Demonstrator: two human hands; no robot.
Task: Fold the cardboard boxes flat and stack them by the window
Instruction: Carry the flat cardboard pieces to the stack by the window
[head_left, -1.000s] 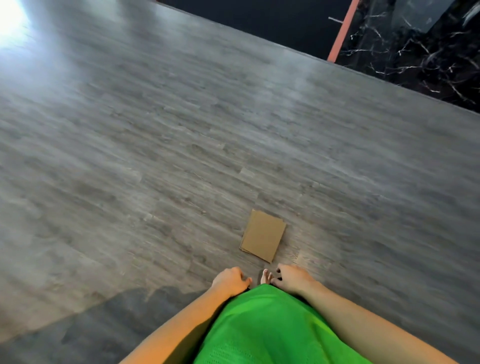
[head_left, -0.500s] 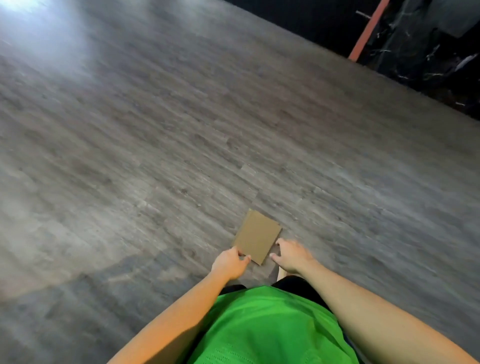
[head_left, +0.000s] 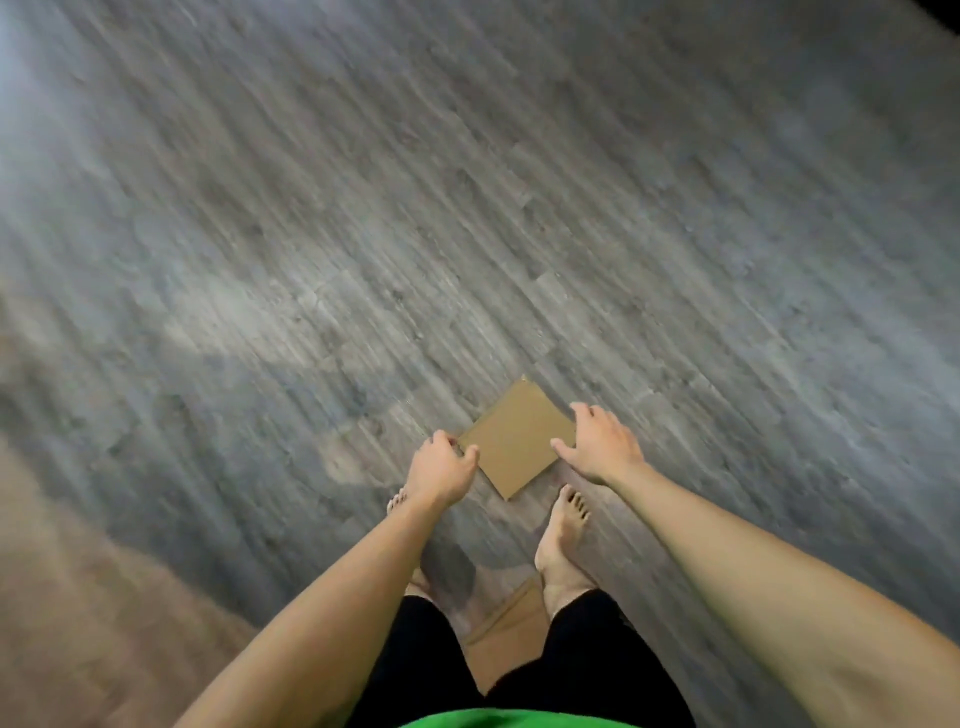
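Low in the frame, just below centre, the flattened cardboard box (head_left: 511, 441) lies on the grey wood floor (head_left: 363, 234), one corner pointing toward the person's feet. The left hand (head_left: 440, 467) is at its left corner, fingers curled over the edge, though the blur makes it hard to say whether it truly grips or only touches. The right hand (head_left: 602, 441) is spread open at the right edge, fingers straight, thumb reaching onto the cardboard, holding nothing. The step in hand looks like picking the box up off the floor. To do it well, slide the fingertips under opposite edges, since a thin sheet lying flush on a smooth floor gives little to catch; tipping one corner up first with the left hand should let the right get beneath, and then pinch both sides so the folds don't spring open. Around it: the right foot (head_left: 563, 535) stands just below the box, bare, close to its lower corner, and toes of the left foot (head_left: 397, 501) peek out behind the left wrist. Another piece of cardboard (head_left: 511, 629) lies between the legs at the bottom of the frame, underfoot and easy to slip on. No window is in view.
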